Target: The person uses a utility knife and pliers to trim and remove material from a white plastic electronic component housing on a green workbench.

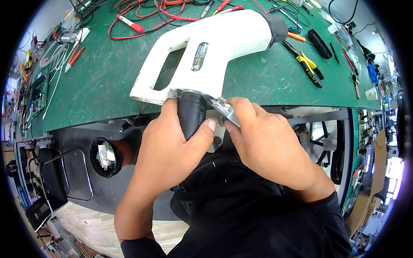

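Note:
A white charging gun (pixel 217 51) with a loop handle and a black round nose (pixel 277 29) lies on the green work mat (pixel 99 81), its base toward me at the front edge. From that base comes a thick black cable (pixel 191 112). My left hand (pixel 165 148) is wrapped round the cable just below the gun, thumb across its near side. Just right of the cable, my right hand (pixel 273 148) pinches a small silver metal piece (pixel 226 111) against the gun's base. How that piece joins the gun is hidden by my fingers.
Yellow-and-black pliers (pixel 307 66) and a black case (pixel 319 44) lie right of the gun. A red-and-white marker (pixel 129 23) and tangled red leads (pixel 148 33) lie behind it. Below the table are a bin (pixel 92 157) and a chair (pixel 50 178).

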{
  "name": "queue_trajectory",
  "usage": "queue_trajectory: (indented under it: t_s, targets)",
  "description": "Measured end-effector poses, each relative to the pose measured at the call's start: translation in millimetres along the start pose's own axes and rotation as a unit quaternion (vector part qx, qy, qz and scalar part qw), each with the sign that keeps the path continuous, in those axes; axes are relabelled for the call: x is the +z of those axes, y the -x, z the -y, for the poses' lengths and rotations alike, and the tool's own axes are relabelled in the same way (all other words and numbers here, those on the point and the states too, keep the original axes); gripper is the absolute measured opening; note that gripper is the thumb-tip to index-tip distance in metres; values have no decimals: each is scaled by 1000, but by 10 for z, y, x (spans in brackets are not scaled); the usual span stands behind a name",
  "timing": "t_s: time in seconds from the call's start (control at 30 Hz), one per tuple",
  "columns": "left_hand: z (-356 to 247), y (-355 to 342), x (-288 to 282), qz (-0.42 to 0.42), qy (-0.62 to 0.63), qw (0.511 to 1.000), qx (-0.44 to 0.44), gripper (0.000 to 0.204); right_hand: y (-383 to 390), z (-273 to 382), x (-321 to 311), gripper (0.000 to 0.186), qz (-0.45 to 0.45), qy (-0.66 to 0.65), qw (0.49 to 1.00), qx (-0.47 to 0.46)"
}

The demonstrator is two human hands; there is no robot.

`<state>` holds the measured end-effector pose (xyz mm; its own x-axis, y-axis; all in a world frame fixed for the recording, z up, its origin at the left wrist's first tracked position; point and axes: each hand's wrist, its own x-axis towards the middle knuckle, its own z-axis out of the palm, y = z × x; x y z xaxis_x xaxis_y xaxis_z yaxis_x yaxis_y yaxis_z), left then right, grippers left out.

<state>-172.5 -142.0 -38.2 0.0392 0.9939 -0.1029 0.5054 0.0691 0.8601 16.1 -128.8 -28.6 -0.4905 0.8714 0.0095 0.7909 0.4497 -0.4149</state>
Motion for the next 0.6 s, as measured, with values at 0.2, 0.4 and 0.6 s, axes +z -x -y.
queue_trajectory:
  t_s: [0.2, 0.4, 0.6]
  targets:
    - [24, 1, 43, -5, 24, 999, -21, 45, -31, 10, -9, 23, 0, 5, 1000, -21]
    - [84, -5, 82, -16, 40, 999, -4, 46, -5, 37, 135, 21, -35, 19, 999, -3]
    - [23, 7, 37, 17, 37, 998, -56, 42, -8, -9, 197, 20, -60, -1, 998, -19]
